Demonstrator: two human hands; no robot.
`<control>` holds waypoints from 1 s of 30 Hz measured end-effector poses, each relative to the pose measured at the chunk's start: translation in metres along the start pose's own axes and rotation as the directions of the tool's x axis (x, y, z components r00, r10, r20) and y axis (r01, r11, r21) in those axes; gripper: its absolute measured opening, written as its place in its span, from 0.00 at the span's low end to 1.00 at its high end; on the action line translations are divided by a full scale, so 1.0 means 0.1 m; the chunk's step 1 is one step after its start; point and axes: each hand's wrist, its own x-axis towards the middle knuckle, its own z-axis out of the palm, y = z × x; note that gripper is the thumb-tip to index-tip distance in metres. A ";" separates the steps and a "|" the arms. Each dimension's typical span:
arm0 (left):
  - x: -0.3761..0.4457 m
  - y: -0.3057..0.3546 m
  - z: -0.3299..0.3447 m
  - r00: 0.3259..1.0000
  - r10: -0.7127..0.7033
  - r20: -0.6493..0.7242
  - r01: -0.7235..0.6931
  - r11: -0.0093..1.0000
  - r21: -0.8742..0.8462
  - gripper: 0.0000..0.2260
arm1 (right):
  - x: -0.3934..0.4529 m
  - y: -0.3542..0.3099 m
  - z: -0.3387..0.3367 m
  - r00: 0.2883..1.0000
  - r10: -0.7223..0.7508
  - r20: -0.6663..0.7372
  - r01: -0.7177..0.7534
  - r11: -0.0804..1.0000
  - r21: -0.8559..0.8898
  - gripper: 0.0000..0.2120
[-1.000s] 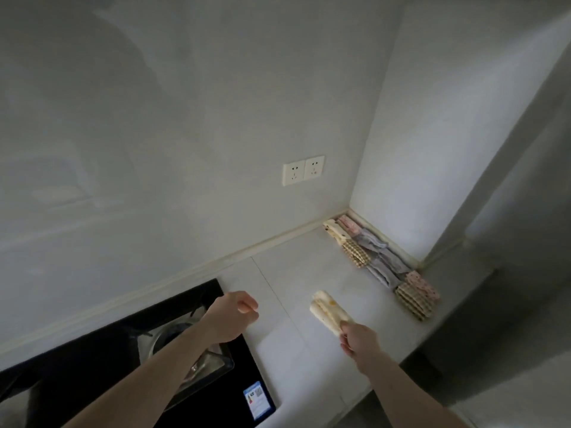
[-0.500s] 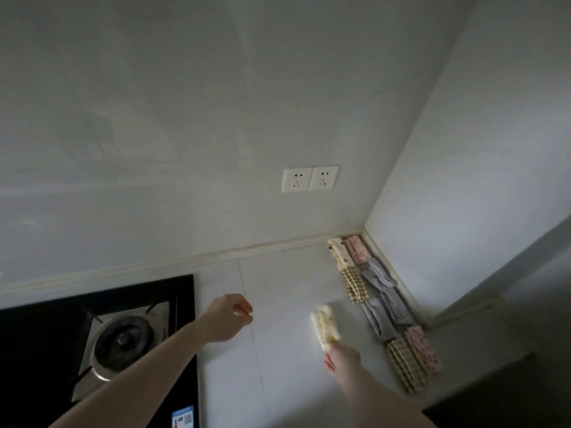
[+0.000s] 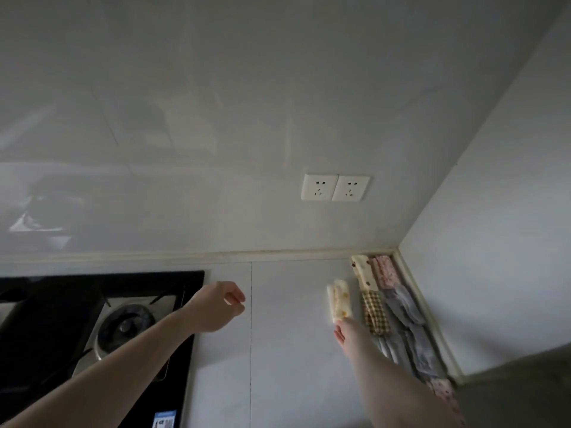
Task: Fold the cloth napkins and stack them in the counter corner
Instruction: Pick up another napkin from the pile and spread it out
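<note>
A pale counter [image 3: 293, 350] is running along under a grey wall [image 3: 247, 118], and a black gas stove [image 3: 92, 319] is sitting at its left end. Folded napkins [image 3: 398, 310] are lying in two rows against the side wall, reaching into the corner. The person's left hand [image 3: 221, 304] is hanging in the air over the counter with loosely curled fingers, holding nothing. The right hand [image 3: 347, 330] is pinching the near end of a folded cream napkin with yellow spots [image 3: 340, 299], just beside the rows. Two white wall sockets [image 3: 335, 187] are sitting above.
</note>
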 end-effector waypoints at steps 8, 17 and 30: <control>0.06 0.08 0.00 0.999 -0.032 -0.030 0.031 0.999 -0.017 0.05 | 0.20 -0.43 0.32 0.990 -0.048 0.133 0.040 0.997 0.058 0.10; 0.01 -0.02 0.00 0.996 -0.081 -0.045 0.080 0.996 -0.030 0.04 | 0.23 -0.73 0.39 0.979 -0.011 0.201 0.029 0.996 -0.085 0.09; -0.81 -0.54 -0.08 0.983 -0.166 -0.078 0.160 0.984 -0.081 0.05 | -0.44 0.32 0.58 0.934 -0.204 0.294 0.357 0.494 -0.793 0.34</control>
